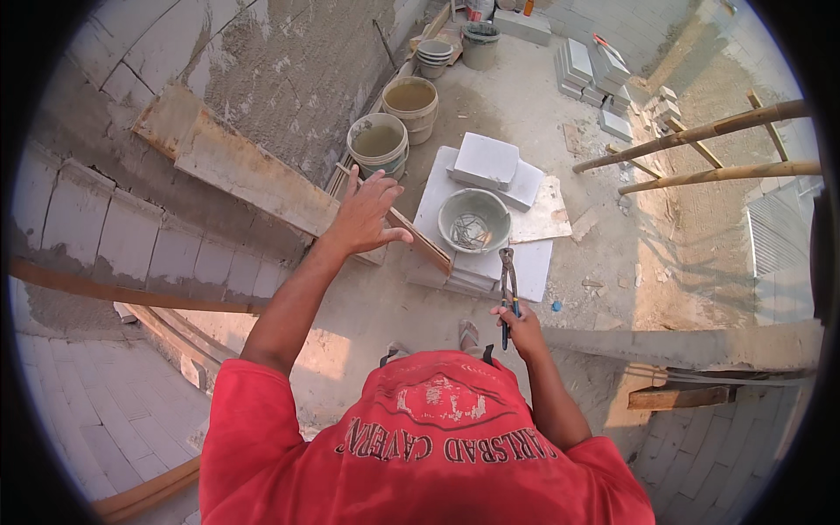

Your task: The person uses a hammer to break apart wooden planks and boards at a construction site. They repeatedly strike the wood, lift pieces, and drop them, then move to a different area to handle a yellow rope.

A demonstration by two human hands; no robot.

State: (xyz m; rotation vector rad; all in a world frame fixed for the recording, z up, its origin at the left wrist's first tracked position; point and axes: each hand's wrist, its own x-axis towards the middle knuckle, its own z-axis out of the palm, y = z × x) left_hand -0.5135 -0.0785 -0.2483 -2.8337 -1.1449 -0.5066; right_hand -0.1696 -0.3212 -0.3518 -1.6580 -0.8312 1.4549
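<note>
My left hand (369, 212) is stretched forward with its fingers spread and nothing in it. It hovers over the end of a long wooden board (254, 179) and a narrower plank (420, 238). Held by its handles in my right hand (521, 331) is a pair of pincers (507, 280) with dark blue grips, head pointing away from me. Just beyond the pincers' head, a grey bowl (451, 203) with thin metal pieces (471, 232), perhaps nails or wire, rests on stacked white blocks (529, 262).
Two buckets of murky contents, a nearer bucket (378, 140) and a farther bucket (411, 101), stand along the left wall. More white blocks (595, 74) are piled at the back right. Bamboo poles (700, 131) slant in from the right. A concrete ledge (691, 346) runs at my right.
</note>
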